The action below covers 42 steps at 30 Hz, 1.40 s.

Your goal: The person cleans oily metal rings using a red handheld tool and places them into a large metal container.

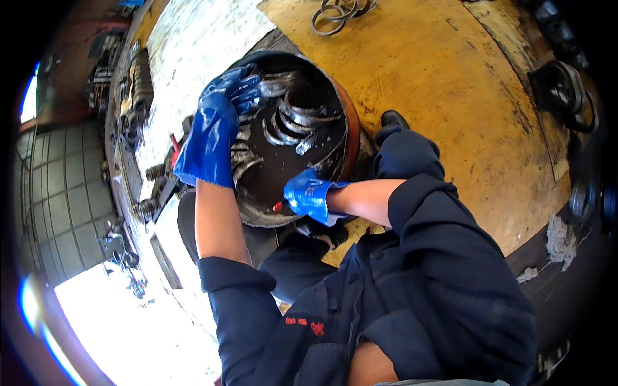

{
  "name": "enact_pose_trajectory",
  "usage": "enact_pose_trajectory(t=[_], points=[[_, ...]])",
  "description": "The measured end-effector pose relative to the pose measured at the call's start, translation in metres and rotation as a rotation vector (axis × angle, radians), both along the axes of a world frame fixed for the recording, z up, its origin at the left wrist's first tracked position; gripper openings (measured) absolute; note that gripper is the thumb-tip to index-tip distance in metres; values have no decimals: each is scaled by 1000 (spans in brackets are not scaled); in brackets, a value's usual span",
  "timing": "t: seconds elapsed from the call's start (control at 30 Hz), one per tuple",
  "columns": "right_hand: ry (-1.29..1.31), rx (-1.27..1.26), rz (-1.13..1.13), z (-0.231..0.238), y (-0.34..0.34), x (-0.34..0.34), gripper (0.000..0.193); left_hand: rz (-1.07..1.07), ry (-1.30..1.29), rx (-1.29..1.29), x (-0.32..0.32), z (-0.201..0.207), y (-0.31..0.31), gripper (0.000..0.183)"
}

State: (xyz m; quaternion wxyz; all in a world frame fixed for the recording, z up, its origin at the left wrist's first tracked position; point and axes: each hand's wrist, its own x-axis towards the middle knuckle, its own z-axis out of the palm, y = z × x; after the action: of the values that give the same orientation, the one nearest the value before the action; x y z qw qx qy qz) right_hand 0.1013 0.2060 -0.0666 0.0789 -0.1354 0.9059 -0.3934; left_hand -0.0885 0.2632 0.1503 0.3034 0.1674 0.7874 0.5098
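A round drum (351, 122) with a reddish outer wall stands in front of me, holding dark liquid and several shiny curved metal rings (290, 125). My left hand (235, 93), in a long blue rubber glove, reaches over the drum's far left side. Its fingers are stretched out and apart beside the rings; whether they touch metal there I cannot make out. Low over the near right part of the drum, my right hand (309, 196), also blue-gloved, is closed around a red-ended handle (278, 206). The rest of that tool is hidden by the glove.
More metal rings (331, 18) lie on the yellow floor sheet (450, 96) beyond the drum. Ribbed metal parts (140, 83) line the left side. Black round parts (563, 90) stand at the far right, with a grey rag (560, 241) nearer me.
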Motion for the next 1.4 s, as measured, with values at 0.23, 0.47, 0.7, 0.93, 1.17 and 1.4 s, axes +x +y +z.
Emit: enact_pose_trajectory(t=[0.23,0.47,0.7,0.93,1.17,1.4], points=[[156,114,-22,-3,14,4,19,407,-199,-1,60,-67,-149,34],[-411,252,6,78,44,-10,36,624,-429,33,136,-122,-221,42],[-494,271,3,69,39,-20,35,627,-401,45,133,-136,-225,42],[-332,195,-112,72,26,-14,26,431,737,-384,6,-122,-221,42],[-34,50,-186,25,21,-5,15,66,1026,-1160,-96,-101,-145,54],[-27,-54,-193,13,30,-2,22,43,837,-1223,-102,-103,-112,54]])
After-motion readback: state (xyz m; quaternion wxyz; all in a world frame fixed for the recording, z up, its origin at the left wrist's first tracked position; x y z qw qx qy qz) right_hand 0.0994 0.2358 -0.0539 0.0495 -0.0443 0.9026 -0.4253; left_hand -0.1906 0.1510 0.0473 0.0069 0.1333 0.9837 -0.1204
